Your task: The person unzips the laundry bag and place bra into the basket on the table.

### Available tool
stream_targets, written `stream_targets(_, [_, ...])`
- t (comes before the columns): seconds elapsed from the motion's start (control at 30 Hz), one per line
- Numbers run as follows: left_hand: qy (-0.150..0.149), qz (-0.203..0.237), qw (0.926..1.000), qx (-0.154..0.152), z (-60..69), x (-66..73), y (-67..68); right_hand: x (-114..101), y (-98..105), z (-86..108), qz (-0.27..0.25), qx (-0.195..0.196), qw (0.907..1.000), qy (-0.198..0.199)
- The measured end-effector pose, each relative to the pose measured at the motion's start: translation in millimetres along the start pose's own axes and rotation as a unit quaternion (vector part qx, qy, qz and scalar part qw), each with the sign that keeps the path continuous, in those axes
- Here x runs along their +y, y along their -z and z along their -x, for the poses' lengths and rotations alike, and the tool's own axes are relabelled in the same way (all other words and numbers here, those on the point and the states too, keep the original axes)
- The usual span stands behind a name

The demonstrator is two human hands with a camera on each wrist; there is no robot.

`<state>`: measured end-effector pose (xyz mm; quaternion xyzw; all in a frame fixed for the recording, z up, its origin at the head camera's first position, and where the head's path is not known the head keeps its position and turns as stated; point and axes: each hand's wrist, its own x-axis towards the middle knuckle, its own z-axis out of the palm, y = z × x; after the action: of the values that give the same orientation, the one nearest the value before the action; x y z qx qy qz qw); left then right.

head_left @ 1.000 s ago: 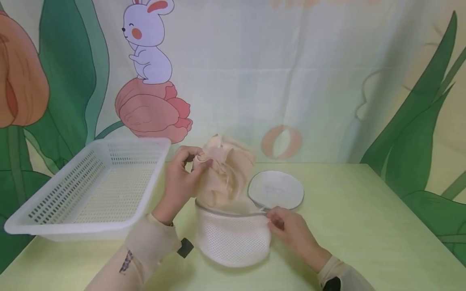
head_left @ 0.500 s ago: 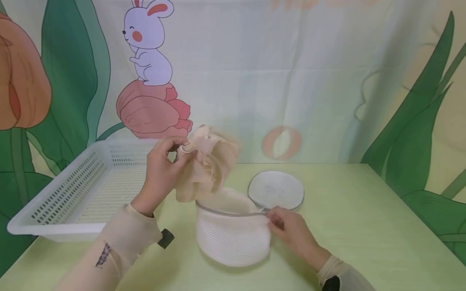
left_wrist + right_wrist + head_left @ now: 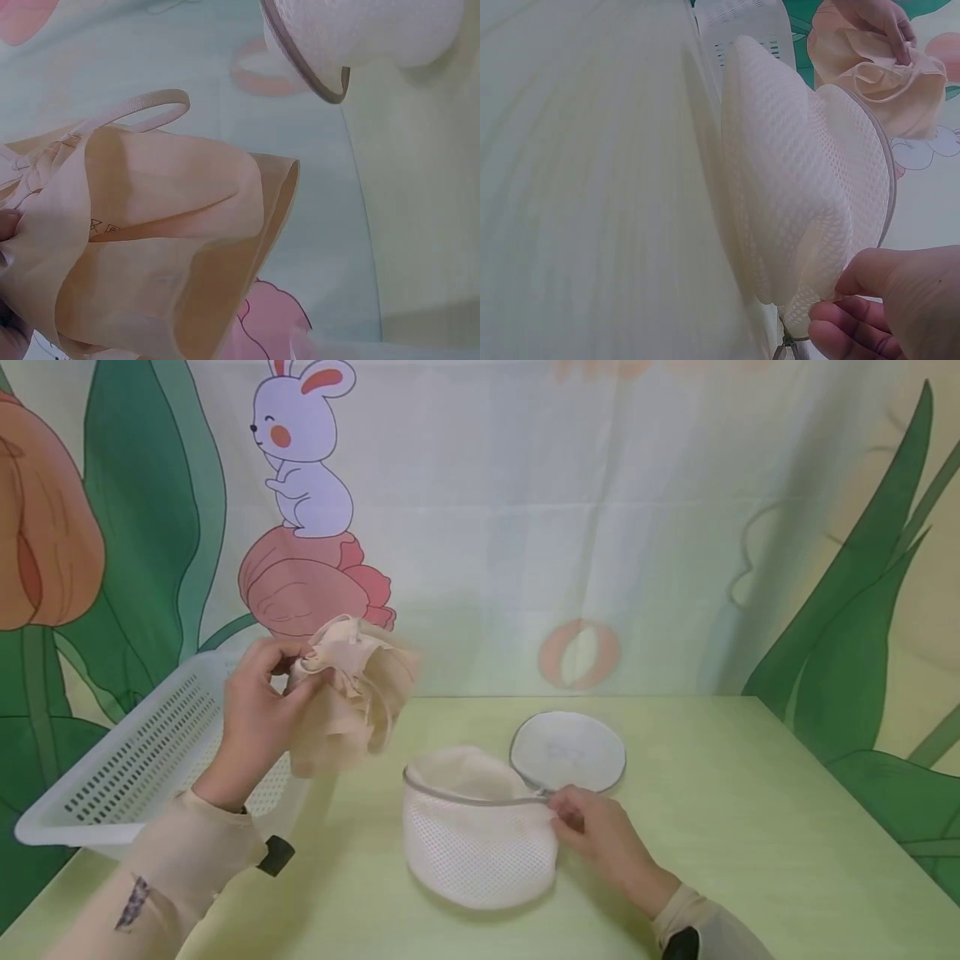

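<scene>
In the head view my left hand pinches a beige bra and holds it up, apart from the bag, in front of the basket. The left wrist view shows the bra's thin strap and folded smooth fabric. My right hand pinches the grey-zipped rim of a white mesh laundry bag, which stands open on the table. In the right wrist view, the thumb and fingers of that hand grip the mesh edge near the zip. The bag's round lid lies folded back behind it. The bag's bottom is hidden.
A white perforated plastic basket stands at the left of the pale green table, partly behind my left arm. A curtain printed with a rabbit and tulips hangs behind the table.
My left hand has lifted the bra out of the mesh bag's mouth and carried it left toward the basket. My right hand and the bag have stayed in place.
</scene>
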<state>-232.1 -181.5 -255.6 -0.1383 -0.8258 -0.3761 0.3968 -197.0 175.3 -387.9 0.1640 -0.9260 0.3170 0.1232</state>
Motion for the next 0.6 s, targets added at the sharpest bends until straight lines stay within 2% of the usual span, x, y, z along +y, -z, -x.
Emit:
stream_targets(0.17, [0.028, -0.015, 0.9995, -0.002, 1.9, -13.9, 16.8, 2, -1, -0.2, 0.003, 0.003, 1.0000, 0.005])
stream_targets(0.33, [0.053, -0.034, 0.9979, 0.016, 6.2, -30.6, 30.0, 1, -1, -0.5, 0.002, 0.000, 1.0000, -0.006])
stream_targets(0.5, [0.090, -0.062, 0.9939, 0.015, 11.9, -46.8, 41.0, 0, 0, -0.4, -0.004, -0.007, 0.9998, -0.016])
stream_targets(0.6, [0.118, -0.088, 0.9890, 0.012, 15.1, -54.7, 47.3, 0, 0, 0.1, -0.004, -0.007, 0.9998, -0.015])
